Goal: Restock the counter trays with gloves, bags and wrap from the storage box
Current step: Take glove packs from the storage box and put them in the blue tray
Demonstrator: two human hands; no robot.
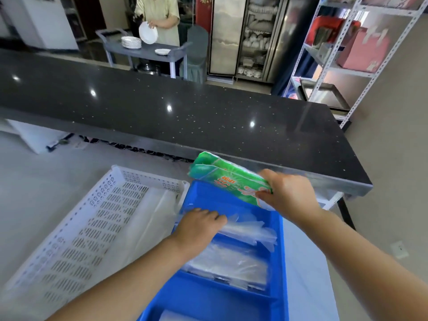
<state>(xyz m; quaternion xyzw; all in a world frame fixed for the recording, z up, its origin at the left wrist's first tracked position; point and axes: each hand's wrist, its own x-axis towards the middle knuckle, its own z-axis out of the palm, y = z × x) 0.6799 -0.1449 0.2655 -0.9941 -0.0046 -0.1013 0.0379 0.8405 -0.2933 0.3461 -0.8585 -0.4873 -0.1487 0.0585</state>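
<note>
A blue divided tray [279,256] lies in front of me on a white-covered table. My right hand [288,193] grips a green pack [222,177] with red print, held tilted over the tray's far compartment. My left hand [199,224] rests palm down on clear plastic gloves [250,230] that lie in the second compartment; its fingers press on them. A flat stack of clear bags [229,265] fills the compartment nearer to me. A white perforated storage box [76,230] stands left of the tray, with clear plastic sheets [148,216] inside it.
A long black speckled counter [162,107] runs across behind the tray. A metal shelf rack [342,54] stands at the far right. Beyond the counter a person holds a white plate [148,32] over a grey cart [143,50] with stacked plates.
</note>
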